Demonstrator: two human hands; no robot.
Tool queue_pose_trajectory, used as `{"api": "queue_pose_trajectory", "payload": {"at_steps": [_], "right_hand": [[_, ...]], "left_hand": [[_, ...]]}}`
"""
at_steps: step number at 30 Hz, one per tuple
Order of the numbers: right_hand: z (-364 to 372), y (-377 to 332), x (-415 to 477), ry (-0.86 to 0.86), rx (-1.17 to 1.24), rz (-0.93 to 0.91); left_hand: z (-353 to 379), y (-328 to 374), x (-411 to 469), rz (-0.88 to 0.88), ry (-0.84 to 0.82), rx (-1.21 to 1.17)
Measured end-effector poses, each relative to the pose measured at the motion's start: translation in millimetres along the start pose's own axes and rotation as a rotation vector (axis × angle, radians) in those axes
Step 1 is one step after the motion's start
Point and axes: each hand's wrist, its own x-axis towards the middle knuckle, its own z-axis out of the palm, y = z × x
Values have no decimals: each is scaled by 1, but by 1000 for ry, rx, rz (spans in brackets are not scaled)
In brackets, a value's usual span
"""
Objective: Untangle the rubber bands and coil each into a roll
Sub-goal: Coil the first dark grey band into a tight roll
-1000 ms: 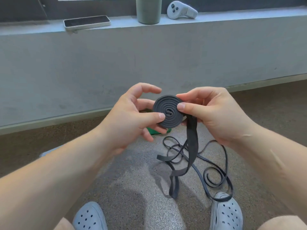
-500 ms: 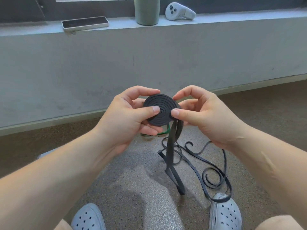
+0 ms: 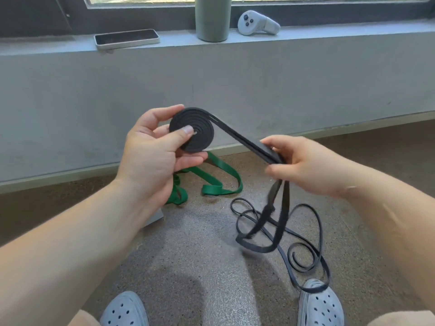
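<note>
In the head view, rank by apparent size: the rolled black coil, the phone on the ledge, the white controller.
Black coil and phone: alike; the coil covers more, the phone is longer, and the coil is nearer the camera.
White controller: smallest.

Phone, grey-green tumbler, white controller on window ledge, 2 grey clogs on speckled floor

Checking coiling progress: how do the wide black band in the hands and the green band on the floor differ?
The wide black band is partly wound into a spiral; the green band lies loose. The left hand and right hand hold the black one; the green one rests on the floor. Both are flat.
</note>
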Motion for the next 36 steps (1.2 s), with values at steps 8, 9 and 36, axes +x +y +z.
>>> {"api": "queue_pose_trajectory", "payload": {"at_steps": [8, 9, 36], "right_hand": [[-3, 3, -4, -101, -355, 107], [0, 5, -5, -190, -359, 118], [15, -20, -11, 115, 734, -129]], "left_hand": [[4, -8, -9, -1, -116, 70], [4, -9, -10, -2, -148, 82], [8, -13, -11, -69, -197, 76]]}}
